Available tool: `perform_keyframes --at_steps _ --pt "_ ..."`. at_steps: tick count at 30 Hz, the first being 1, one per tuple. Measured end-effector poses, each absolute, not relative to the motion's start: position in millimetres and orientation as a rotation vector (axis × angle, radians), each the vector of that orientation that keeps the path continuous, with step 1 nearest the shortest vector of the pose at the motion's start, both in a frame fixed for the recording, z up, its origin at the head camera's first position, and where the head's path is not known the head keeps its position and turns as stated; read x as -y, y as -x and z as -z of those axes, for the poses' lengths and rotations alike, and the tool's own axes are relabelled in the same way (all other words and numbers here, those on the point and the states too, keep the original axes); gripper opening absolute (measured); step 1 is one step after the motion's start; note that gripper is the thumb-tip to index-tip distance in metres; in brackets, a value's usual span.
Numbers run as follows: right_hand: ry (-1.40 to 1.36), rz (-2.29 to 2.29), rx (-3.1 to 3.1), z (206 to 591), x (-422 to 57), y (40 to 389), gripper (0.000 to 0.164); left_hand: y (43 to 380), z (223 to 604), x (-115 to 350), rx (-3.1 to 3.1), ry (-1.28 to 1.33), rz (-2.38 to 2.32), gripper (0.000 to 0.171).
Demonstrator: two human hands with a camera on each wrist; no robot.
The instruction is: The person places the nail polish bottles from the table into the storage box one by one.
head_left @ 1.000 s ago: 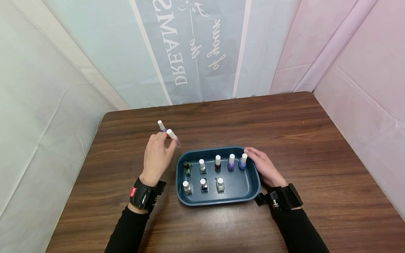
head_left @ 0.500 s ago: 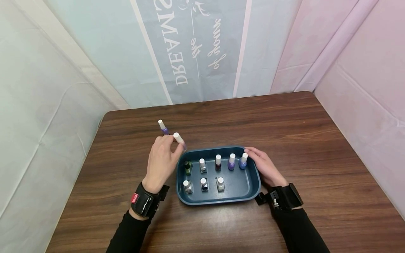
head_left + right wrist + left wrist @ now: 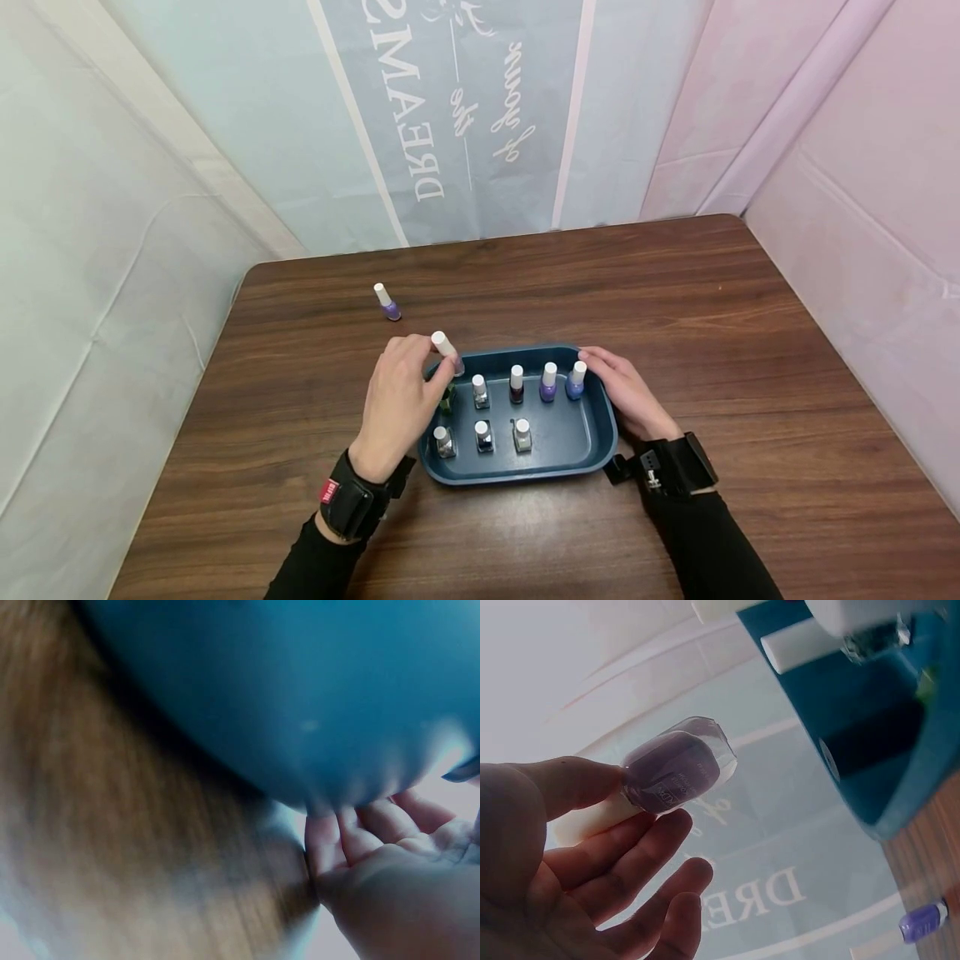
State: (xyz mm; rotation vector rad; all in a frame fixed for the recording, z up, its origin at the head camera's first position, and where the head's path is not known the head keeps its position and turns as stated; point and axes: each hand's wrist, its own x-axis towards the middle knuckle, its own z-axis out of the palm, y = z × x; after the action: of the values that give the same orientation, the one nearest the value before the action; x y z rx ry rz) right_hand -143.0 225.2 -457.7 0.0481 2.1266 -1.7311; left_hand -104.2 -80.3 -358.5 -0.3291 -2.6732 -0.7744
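Observation:
My left hand (image 3: 400, 398) pinches a nail polish bottle (image 3: 676, 771) between thumb and fingers. The bottle has pale purple polish and a white cap, and is tilted over the tray's back left corner. My right hand (image 3: 628, 396) holds the back right corner of the blue tray (image 3: 517, 480), its fingers (image 3: 386, 821) against the outer wall. Several nail polish bottles stand in the tray in two rows. A green bottle (image 3: 447, 400) at the left is partly hidden by my left hand; a blue bottle (image 3: 575, 387) stands at the right end.
Another purple nail polish bottle (image 3: 388, 305) with a white cap stands on the wooden table (image 3: 675, 292), behind and left of the tray. Pale fabric curtains (image 3: 487, 167) close off the back and sides of the table.
My left hand has moved right and toward me with the nail polish bottle, from beside the purple bottle to above the tray's back left corner. My right hand stays at the tray.

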Motion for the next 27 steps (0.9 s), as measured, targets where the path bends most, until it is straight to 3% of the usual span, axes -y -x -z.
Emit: perform_keyframes --at_steps 27 --pt "-0.038 1.755 -2.119 459.3 -225.6 144.0 0.059 80.7 358.5 43.7 2.652 0.526 0.738 0.014"
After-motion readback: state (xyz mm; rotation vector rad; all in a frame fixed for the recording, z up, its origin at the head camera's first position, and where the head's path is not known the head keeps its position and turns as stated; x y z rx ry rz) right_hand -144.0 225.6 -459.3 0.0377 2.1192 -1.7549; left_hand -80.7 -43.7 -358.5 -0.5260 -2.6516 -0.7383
